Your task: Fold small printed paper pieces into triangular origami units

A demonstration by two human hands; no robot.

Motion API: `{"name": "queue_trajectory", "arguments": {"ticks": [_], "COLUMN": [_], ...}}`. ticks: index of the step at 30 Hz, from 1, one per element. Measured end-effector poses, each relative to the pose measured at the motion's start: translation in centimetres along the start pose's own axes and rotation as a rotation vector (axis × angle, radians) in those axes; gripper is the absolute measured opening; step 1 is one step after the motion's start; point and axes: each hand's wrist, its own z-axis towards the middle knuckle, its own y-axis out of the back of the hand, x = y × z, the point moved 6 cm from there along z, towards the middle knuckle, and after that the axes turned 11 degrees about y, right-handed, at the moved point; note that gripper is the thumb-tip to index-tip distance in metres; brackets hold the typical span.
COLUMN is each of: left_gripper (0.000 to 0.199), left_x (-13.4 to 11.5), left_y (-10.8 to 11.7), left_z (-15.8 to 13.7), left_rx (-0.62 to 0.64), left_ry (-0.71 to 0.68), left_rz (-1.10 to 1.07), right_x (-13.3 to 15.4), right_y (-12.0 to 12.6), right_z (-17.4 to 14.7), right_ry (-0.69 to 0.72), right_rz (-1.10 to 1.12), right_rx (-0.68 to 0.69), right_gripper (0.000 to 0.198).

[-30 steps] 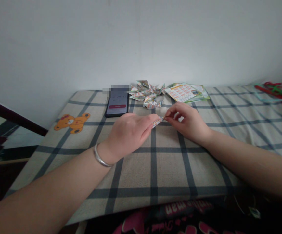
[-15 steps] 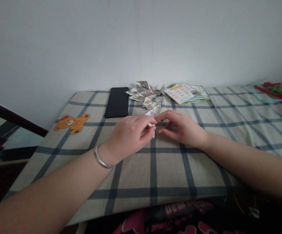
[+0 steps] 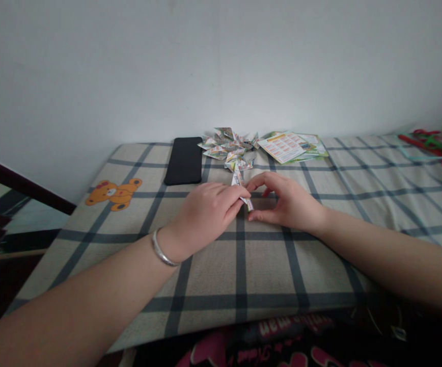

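A small strip of folded printed paper (image 3: 238, 178) lies slantwise between my hands at the middle of the table. My left hand (image 3: 215, 206), with a silver bangle at its wrist, is closed on it, fingers and thumb pinched together; they cover its middle. My right hand (image 3: 282, 201) rests just to the right, fingers curved and thumb apart from them. Its thumb tip is close to the paper's lower end, and its index fingertip is by the left fingertips; whether they touch the paper is hard to tell. Behind is a cluster of folded paper pieces (image 3: 226, 145).
A black phone (image 3: 184, 160) lies left of the cluster. Flat printed sheets (image 3: 285, 147) are stacked to its right. Red and green items (image 3: 431, 142) sit at the far right. The checked tablecloth (image 3: 213, 275) carries a bear picture (image 3: 112, 193). A wall stands behind.
My left hand has turned and shifted slightly right, and the folded paper has tilted, its lower end swinging toward my right thumb. My right hand has barely moved.
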Motion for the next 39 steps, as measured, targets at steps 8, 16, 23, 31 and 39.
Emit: {"name": "queue_trajectory", "arguments": {"ticks": [8,16,23,31,39], "left_gripper": [0.004,0.013,0.007,0.010,0.007], "left_x": [-0.1,0.3,1.0,0.5,0.2], "left_y": [0.4,0.7,1.5,0.7,0.3], "left_z": [0.2,0.2,0.3,0.1,-0.2], "left_rx": [-0.046,-0.083,-0.166,-0.079,-0.002], "left_ry": [0.010,0.078,0.112,-0.015,0.035], "left_rz": [0.001,0.036,0.176,0.046,-0.006], "right_x": [0.9,0.9,0.4,0.4,0.6], "right_y": [0.0,0.4,1.1,1.1,1.1], "right_z": [0.0,-0.4,-0.5,-0.3,-0.4], "right_ry": [0.064,0.088,0.052,0.076,0.066], "right_rz": [-0.138,-0.172,-0.039,0.061,0.028], "right_rx": [0.019,-0.053,-0.155,-0.150,-0.207], "right_gripper": [0.026,0.005,0.011,0.005,0.008]}}
